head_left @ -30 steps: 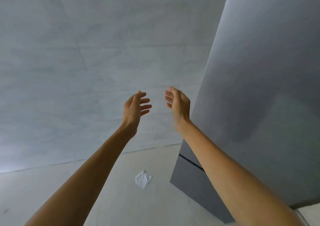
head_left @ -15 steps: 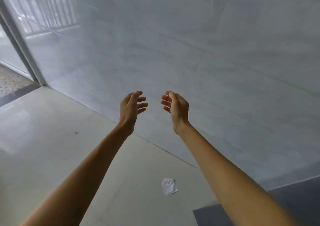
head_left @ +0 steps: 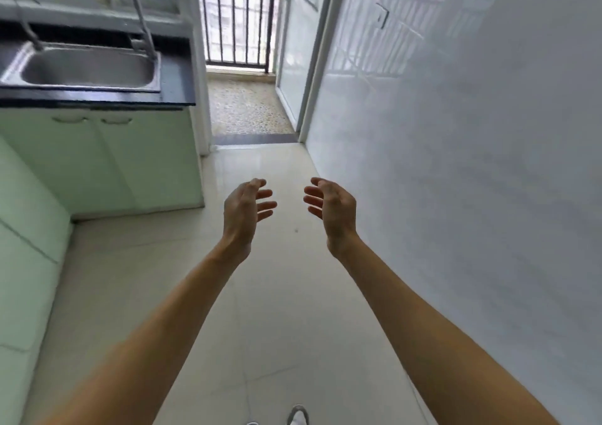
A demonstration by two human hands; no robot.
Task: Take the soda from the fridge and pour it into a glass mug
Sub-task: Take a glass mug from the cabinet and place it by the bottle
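Soda: its location could not be told from this view, and neither hand held it. The person stood in a narrow kitchen with both bare forearms stretched forward. The left hand (head_left: 246, 209) and right hand (head_left: 332, 208) were raised side by side, palms turned toward each other, with a gap between them and no contact. Both hands were released, fingers loosely curved and spread, nothing grasped and nothing touched.

At 10 o'clock from the person, a rectangular stainless steel sink (head_left: 88, 66) sat set into a glossy black countertop (head_left: 176, 76). A curved metal faucet (head_left: 136, 10) rose at the sink's back right corner. Below the counter were closed pale green cabinet doors (head_left: 107, 157) with two curved handles. More pale green fronts ran along 8 to 9 o'clock.

At 12 o'clock an open doorway led onto a speckled pebble-pattern floor (head_left: 247, 108), with dark vertical metal bars (head_left: 237, 17) behind it. A white-framed door (head_left: 293, 49) stood open at 1 o'clock, just right of the doorway. A glossy white tiled wall (head_left: 472, 164) filled 2 to 4 o'clock and reflected the bars. A glossy cream tiled floor (head_left: 277, 310) ran under both arms. At 6 o'clock, the toe of a white shoe (head_left: 298, 416) showed at the bottom edge.
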